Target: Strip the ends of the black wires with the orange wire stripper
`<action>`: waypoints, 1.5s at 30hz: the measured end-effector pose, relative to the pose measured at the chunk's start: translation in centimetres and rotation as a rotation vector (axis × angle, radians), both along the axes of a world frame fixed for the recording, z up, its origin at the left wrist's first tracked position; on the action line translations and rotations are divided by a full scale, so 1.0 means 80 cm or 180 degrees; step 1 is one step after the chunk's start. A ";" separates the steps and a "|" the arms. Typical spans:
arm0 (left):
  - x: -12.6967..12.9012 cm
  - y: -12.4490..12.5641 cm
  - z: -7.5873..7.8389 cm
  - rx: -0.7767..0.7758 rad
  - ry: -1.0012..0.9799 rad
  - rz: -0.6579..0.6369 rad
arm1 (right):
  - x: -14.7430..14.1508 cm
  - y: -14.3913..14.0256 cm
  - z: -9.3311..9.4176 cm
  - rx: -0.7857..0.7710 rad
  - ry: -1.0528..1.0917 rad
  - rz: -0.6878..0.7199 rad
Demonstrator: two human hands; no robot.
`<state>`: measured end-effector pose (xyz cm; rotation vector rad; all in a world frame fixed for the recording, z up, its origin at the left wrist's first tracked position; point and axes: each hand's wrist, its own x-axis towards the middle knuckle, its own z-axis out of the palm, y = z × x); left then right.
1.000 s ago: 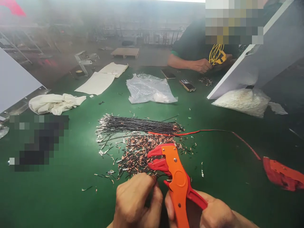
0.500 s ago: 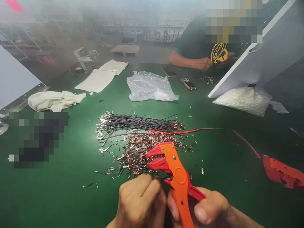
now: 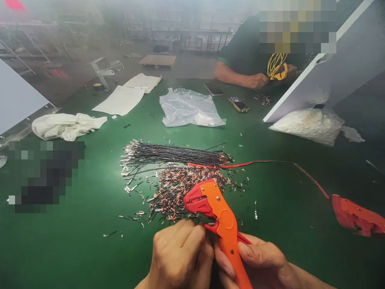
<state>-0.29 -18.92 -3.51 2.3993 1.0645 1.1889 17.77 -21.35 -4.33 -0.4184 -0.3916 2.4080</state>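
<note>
My right hand (image 3: pixel 261 255) is closed around the handles of an orange and red wire stripper (image 3: pixel 226 221). The stripper's red jaws are pressed together at the upper left, and its handles are squeezed close. Beside its lower notch, my left hand (image 3: pixel 182 253) is a fist on a black wire, almost wholly hidden by the fingers. Just beyond both hands lies a heap of short black wire offcuts (image 3: pixel 174 196) with copper ends. Behind the heap, a bundle of long black wires (image 3: pixel 177 154) lies sideways, with metal terminals at its left end.
A second red stripper (image 3: pixel 357 214) lies at right, near a red strip (image 3: pixel 264 162). Farther back are a clear plastic bag (image 3: pixel 189 108), paper sheets (image 3: pixel 123 98), a white cloth (image 3: pixel 66 125), a phone (image 3: pixel 238 104) and a filled bag (image 3: pixel 309 126). A co-worker's hand (image 3: pixel 257 80) is across the table.
The wire stripper's jaws have closed, and my right hand has squeezed its handles together. My left fist has shifted slightly to the right, against the tool.
</note>
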 end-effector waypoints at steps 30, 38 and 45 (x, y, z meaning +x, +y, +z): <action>-0.012 0.008 -0.006 -0.0020 0.0564 0.0251 | 0.001 0.005 0.001 -0.0313 0.0061 -0.0281; -0.031 0.027 0.011 0.0369 0.0728 0.0694 | 0.020 0.006 0.021 0.0192 -0.0527 -0.0142; -0.038 0.035 0.020 0.0232 0.0492 0.0542 | 0.017 0.008 0.031 0.0407 -0.0732 -0.0121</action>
